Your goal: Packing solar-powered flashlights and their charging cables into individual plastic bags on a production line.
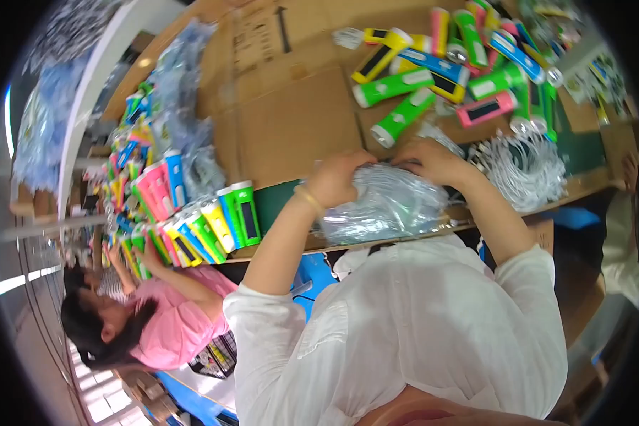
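A clear plastic bag point(387, 206) lies at the table's near edge, in front of my white shirt; whitish strands show at its top. My left hand point(339, 177) grips the bag's left upper part with curled fingers, the tips partly hidden. At its upper right, my right hand point(431, 161) has its fingers bent closed on the plastic. Just right of that hand lies a heap of white cables point(525, 170). Beyond it is a loose pile of flashlights in green, pink, blue and yellow, with a green flashlight point(402, 117) nearest my hands.
Flat brown cardboard point(291, 128) covers the table's middle. At left, a row of upright flashlights point(245, 213) stands beside a heap of clear plastic bags point(181, 85). A co-worker in a pink shirt point(184, 319) sits at left, one hand by the row. Another person stands at far right.
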`<state>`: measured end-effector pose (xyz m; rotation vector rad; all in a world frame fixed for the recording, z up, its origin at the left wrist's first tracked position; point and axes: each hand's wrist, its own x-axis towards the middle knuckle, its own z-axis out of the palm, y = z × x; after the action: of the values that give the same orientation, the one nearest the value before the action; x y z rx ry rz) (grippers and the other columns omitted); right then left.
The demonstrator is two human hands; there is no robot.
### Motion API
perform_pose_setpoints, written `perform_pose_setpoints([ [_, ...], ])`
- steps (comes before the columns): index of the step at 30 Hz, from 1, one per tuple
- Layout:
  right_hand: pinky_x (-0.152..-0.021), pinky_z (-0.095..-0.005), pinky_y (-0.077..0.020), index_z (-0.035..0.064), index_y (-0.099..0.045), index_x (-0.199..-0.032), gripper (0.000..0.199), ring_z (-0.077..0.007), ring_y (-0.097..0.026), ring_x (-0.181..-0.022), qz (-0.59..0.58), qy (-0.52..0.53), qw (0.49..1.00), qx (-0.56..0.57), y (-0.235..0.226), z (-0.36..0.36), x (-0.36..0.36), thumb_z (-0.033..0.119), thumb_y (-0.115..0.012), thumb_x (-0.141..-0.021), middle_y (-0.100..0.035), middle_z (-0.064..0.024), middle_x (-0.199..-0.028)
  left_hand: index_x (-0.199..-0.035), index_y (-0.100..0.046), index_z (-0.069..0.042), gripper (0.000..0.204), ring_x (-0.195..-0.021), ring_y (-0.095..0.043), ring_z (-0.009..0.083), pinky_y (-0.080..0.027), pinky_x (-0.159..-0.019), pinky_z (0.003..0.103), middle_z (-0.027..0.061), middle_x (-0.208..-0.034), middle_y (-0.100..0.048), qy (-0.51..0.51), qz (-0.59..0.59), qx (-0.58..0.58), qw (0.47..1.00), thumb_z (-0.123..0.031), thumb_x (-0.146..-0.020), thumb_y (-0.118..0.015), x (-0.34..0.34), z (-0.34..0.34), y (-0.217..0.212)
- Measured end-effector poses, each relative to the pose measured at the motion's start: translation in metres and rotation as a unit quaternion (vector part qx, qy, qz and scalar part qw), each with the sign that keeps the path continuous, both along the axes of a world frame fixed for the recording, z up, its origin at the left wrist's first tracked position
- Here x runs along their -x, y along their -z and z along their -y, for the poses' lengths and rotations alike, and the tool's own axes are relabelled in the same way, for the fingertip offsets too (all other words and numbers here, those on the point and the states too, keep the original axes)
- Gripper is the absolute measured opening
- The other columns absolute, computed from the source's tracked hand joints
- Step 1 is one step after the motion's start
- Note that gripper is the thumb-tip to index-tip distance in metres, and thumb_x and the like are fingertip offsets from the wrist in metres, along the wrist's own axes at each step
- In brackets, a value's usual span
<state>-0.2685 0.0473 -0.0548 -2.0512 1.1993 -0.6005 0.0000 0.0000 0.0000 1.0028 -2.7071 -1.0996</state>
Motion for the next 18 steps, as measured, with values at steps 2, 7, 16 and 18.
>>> perform_pose_setpoints([
  [2, -0.08, -0.043, -0.0531, 0.0074, -0.075, -0.102, 0.019, -0.0345, -0.068, -0.091, 0.002, 0.029, 0.999, -0.024, 0.009, 0.002, -0.012, 0.016, -0.068, -0.086, -0.072, -0.0147, -0.094, -0.124, -0.066, -0.007, 0.056, -0.104, -0.067, 0.0341, -0.053, -0.092, 0.042, 0.0181, -0.112, -0.07, 0.008, -0.033, -0.038, 0.999, -0.012, -0.069, -0.077, -0.016, 0.013, 0.017],
  [7, -0.1, -0.0409, -0.0461, 0.0052, -0.066, -0.12, 0.047, -0.0351, -0.06, -0.116, -0.046, 0.128, 0.972, 0.193, -0.025, 0.028, 0.03, -0.001, -0.076, -0.075, -0.065, -0.0163, -0.122, -0.127, -0.066, -0.009, 0.06, -0.105, -0.068, 0.0336, -0.053, -0.091, 0.04, 0.0165, -0.113, -0.071, -0.004, -0.001, -0.071, 0.997, -0.025, -0.071, -0.082, 0.016, 0.035, 0.037],
  [16, -0.102, -0.0465, -0.0436, 0.0082, -0.06, -0.13, 0.068, -0.0378, -0.055, -0.12, -0.261, 0.088, 0.944, 0.181, 0.023, 0.082, 0.056, 0.001, -0.08, -0.066, -0.06, -0.017, -0.125, -0.117, -0.065, -0.009, 0.039, -0.11, -0.06, 0.0287, -0.039, -0.097, 0.047, 0.0099, -0.111, -0.065, -0.16, 0.025, 0.286, 0.944, -0.021, -0.08, -0.067, 0.059, -0.033, 0.05],
  [18, -0.103, -0.0457, -0.044, 0.0062, -0.059, -0.133, 0.067, -0.0392, -0.056, -0.121, -0.26, 0.104, 0.949, 0.142, 0.016, 0.083, 0.063, 0.0, -0.078, -0.069, -0.061, -0.0185, -0.126, -0.114, -0.066, -0.009, 0.034, -0.111, -0.059, 0.0288, -0.038, -0.098, 0.046, 0.0092, -0.111, -0.064, -0.16, 0.04, 0.226, 0.96, -0.02, -0.082, -0.063, 0.061, -0.029, 0.061],
])
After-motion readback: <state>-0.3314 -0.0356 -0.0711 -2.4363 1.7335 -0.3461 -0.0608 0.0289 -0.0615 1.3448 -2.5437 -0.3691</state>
